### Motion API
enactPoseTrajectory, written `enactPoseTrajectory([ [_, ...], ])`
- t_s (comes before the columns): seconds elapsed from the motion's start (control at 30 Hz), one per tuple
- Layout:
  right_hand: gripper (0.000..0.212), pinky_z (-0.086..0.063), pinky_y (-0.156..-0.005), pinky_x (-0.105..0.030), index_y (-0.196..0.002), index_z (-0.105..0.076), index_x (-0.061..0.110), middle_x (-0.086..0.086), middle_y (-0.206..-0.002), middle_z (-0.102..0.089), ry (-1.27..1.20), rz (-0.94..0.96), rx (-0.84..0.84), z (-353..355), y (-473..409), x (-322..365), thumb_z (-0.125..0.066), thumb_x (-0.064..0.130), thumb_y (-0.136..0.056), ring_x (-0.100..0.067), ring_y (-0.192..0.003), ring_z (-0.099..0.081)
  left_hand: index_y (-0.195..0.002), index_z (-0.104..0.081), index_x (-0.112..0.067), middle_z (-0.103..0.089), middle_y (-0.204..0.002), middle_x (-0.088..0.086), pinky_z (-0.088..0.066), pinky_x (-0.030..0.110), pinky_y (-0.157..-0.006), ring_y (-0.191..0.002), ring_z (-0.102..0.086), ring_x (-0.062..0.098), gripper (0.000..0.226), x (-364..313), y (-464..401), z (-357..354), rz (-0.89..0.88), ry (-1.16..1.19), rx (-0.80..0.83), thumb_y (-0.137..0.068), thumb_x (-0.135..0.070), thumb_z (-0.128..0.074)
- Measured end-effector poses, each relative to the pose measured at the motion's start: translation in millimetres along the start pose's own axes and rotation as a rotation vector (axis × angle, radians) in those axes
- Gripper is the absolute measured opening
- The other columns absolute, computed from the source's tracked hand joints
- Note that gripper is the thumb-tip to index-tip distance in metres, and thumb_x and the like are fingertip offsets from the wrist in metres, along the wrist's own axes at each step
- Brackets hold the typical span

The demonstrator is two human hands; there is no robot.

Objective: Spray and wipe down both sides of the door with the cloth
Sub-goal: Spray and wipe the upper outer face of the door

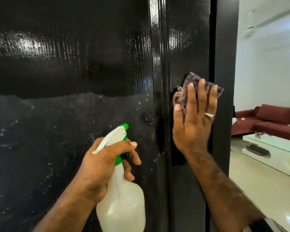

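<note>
A glossy black door (74, 72) fills most of the head view, wet with streaks and droplets. My left hand (105, 166) grips the neck of a white spray bottle (122, 203) with a green nozzle, held just in front of the door with the nozzle aimed at it. My right hand (194, 118), fingers straight and a ring on one, presses a purple-grey cloth (193, 77) flat against the door's right stile, close to its edge. Most of the cloth is hidden under the palm.
Beyond the door's right edge (224, 81) a bright room shows, with a dark red sofa (274, 119), a low white table (271, 148) and pale floor tiles (257, 190).
</note>
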State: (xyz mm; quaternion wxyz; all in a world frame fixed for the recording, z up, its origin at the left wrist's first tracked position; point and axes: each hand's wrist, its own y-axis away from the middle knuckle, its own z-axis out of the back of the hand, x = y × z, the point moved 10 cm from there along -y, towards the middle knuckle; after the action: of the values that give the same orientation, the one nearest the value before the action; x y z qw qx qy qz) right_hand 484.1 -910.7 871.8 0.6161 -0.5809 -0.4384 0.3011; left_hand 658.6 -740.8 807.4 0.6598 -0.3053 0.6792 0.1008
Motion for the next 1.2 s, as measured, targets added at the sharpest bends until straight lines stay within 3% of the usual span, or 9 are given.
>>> enactPoseTrajectory([
  [0.13, 0.059, -0.026, -0.123, -0.072, -0.161, -0.046, 0.012, -0.020, -0.172, -0.032, 0.009, 0.285, 0.218, -4.4, 87.4, 19.9, -0.059, 0.030, -0.106, -0.050, -0.161, -0.018, -0.089, -0.069, -0.005, -0.068, -0.082, 0.032, -0.051, 0.039, -0.055, -0.043, -0.047, 0.029, 0.027, -8.2, -5.6, -7.0, -0.035, 0.010, 0.027, -0.068, -0.020, -0.077],
  [0.23, 0.059, -0.032, -0.120, -0.072, -0.162, -0.043, 0.015, -0.018, -0.170, -0.036, 0.025, 0.365, 0.288, 7.4, 122.5, -1.5, -0.057, 0.032, -0.107, -0.048, -0.160, -0.023, -0.084, -0.071, -0.007, -0.069, -0.083, 0.031, -0.052, 0.040, -0.055, -0.044, -0.048, 0.030, 0.022, -9.7, -5.6, -4.2, -0.035, -0.015, 0.027, -0.069, -0.021, -0.078],
  [0.33, 0.058, -0.026, -0.125, -0.069, -0.162, -0.041, 0.005, -0.021, -0.172, -0.031, -0.020, 0.103, 0.137, 12.1, 73.1, -26.4, -0.050, 0.030, -0.110, -0.047, -0.162, -0.018, -0.094, -0.070, -0.005, -0.070, -0.085, 0.029, -0.053, 0.041, -0.057, -0.045, -0.050, 0.029, 0.035, -8.0, -5.0, 2.6, -0.019, -0.048, 0.002, -0.066, -0.021, -0.085],
  [0.43, 0.062, -0.020, -0.129, -0.062, -0.165, -0.037, 0.007, -0.017, -0.175, -0.025, -0.020, -0.147, 0.012, 4.1, 17.9, -24.7, -0.041, 0.040, -0.112, -0.042, -0.164, -0.014, -0.087, -0.073, -0.011, -0.070, -0.083, 0.028, -0.052, 0.040, -0.055, -0.045, -0.049, 0.028, 0.025, -6.1, -4.4, 8.4, -0.021, -0.017, -0.023, -0.067, -0.024, -0.078],
  [0.63, 0.059, -0.022, -0.125, -0.072, -0.163, -0.042, 0.011, -0.016, -0.175, -0.026, -0.015, 0.171, 0.256, -8.7, 110.7, 36.3, -0.053, 0.033, -0.110, -0.048, -0.163, -0.012, -0.084, -0.074, -0.013, -0.070, -0.084, 0.027, -0.053, 0.042, -0.057, -0.046, -0.051, 0.028, 0.020, -1.8, -4.1, 13.1, -0.042, -0.053, -0.005, -0.069, -0.021, -0.084],
  [0.77, 0.058, -0.026, -0.122, -0.073, -0.161, -0.045, 0.009, -0.016, -0.174, -0.029, 0.031, 0.219, 0.252, -2.2, 101.9, 37.2, -0.053, 0.033, -0.109, -0.048, -0.162, -0.016, -0.115, -0.062, -0.002, -0.071, -0.088, 0.029, -0.054, 0.043, -0.059, -0.046, -0.052, 0.029, 0.057, 1.0, -1.4, 24.0, -0.018, -0.051, -0.031, -0.068, -0.028, -0.080],
  [0.97, 0.060, -0.018, -0.129, -0.064, -0.164, -0.041, 0.009, -0.016, -0.174, -0.028, -0.020, 0.125, 0.084, -17.3, -3.9, 86.2, -0.051, 0.034, -0.111, -0.044, -0.164, -0.014, -0.078, -0.075, -0.016, -0.069, -0.081, 0.026, -0.053, 0.041, -0.055, -0.045, -0.050, 0.027, 0.006, -16.6, 0.7, 21.5, -0.081, -0.029, -0.024, -0.077, -0.018, -0.081],
  [1.07, 0.060, -0.024, -0.126, -0.067, -0.163, -0.041, 0.009, -0.016, -0.174, -0.029, -0.078, 0.332, 0.241, -21.9, 64.0, 103.5, -0.058, 0.029, -0.108, -0.043, -0.163, -0.016, -0.078, -0.075, -0.015, -0.069, -0.081, 0.026, -0.052, 0.041, -0.057, -0.045, -0.050, 0.028, 0.003, -20.6, 5.3, 31.7, -0.091, -0.018, -0.051, -0.080, -0.015, -0.077],
  [1.2, 0.059, -0.033, -0.122, -0.066, -0.160, -0.047, 0.010, -0.014, -0.170, -0.037, -0.048, 0.479, 0.255, -11.7, 80.4, 88.8, -0.062, 0.025, -0.105, -0.043, -0.161, -0.026, -0.088, -0.069, -0.007, -0.069, -0.083, 0.028, -0.052, 0.042, -0.057, -0.046, -0.049, 0.029, 0.028, -25.2, 17.7, 57.7, -0.093, -0.054, -0.089, -0.068, -0.019, -0.085],
])
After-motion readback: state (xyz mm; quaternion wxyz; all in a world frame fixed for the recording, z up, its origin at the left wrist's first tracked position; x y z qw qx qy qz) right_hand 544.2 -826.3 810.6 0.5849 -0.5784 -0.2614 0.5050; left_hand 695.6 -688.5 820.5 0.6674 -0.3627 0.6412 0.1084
